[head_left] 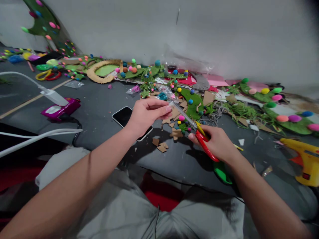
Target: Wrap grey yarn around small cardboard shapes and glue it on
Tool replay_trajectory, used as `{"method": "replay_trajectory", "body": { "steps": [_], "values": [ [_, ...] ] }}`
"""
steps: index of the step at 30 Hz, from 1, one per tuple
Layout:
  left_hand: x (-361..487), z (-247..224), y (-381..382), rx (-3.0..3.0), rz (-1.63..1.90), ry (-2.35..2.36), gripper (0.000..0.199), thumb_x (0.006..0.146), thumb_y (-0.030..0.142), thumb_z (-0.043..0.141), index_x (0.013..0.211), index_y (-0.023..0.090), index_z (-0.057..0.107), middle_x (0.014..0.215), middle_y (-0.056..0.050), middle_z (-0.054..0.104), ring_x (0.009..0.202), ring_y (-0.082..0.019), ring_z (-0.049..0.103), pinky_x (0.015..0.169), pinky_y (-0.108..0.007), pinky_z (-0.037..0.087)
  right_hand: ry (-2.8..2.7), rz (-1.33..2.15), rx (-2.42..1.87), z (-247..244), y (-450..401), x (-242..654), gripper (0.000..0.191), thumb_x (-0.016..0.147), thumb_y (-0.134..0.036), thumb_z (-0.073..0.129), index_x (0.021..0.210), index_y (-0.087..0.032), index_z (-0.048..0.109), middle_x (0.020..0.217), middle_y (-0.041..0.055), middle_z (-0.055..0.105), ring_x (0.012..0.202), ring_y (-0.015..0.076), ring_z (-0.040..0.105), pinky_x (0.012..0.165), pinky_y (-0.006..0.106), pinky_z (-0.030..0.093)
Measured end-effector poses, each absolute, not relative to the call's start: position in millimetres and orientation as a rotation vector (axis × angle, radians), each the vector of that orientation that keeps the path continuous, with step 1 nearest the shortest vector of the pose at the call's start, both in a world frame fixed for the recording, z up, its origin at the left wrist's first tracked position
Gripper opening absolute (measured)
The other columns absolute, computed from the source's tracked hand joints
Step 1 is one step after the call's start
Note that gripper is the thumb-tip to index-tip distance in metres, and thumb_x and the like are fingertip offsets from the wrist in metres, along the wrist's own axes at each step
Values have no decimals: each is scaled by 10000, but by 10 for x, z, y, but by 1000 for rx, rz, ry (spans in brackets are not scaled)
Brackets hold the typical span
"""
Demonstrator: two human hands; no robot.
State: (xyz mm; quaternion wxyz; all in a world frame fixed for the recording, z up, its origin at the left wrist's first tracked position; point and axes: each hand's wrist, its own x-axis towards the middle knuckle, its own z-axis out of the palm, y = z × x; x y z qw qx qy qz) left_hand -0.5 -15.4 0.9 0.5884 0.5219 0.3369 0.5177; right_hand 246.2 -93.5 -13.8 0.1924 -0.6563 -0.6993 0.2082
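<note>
My right hand (216, 142) grips a pair of scissors (185, 117) by its red and yellow handles, blades pointing up and left. The blade tips reach close to the fingertips of my left hand (149, 114). Those fingers are pinched together, with a small pale piece at their tips, too blurred to name. Beneath my left hand lies a phone (122, 116) with a white edge, partly covered by the hand. Cardboard scraps (161, 147) and a brown cardboard star (176, 133) are on the dark table (99, 103) between my hands.
Green felt shapes with coloured pom-poms (190, 101) line the wall. A yellow glue gun (302, 159) lies at the right, grey string (215, 113) nearer the middle. At the left are a purple power adapter (61, 109) with white cables and more scissors (48, 75).
</note>
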Motion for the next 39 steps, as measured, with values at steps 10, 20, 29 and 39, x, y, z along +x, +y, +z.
{"method": "replay_trajectory", "body": {
  "steps": [10,20,29,39],
  "values": [
    [5,-20,-153,1204,1170,760,208,741,266,885,912,166,822,846,-61,806,798,-190,792,814,-330,676,-1965,564,-1860,-174,-927,2461,523,831,-719,599,728,-206,589,597,-13,517,573,134,421,532,266,306],
    [24,-22,-162,1231,1167,756,163,752,254,868,883,170,818,827,-58,798,778,-185,780,791,-336,669,-1987,567,-1841,-175,-925,2448,529,846,-710,589,709,-199,596,585,-5,531,557,134,430,526,268,300],
    [23,-39,-161,1250,1149,738,175,763,270,860,891,158,817,810,-60,792,730,-163,756,776,-330,654,-1987,578,-1852,-171,-919,2440,574,841,-747,554,689,-194,581,583,-10,483,567,130,398,526,267,286],
    [15,-35,-165,1238,1131,742,190,751,258,863,889,140,805,800,-66,787,722,-161,747,766,-325,640,-1944,601,-1905,-175,-911,2427,620,791,-795,571,628,-198,529,579,-26,421,596,122,354,552,262,297]
  ]
}}
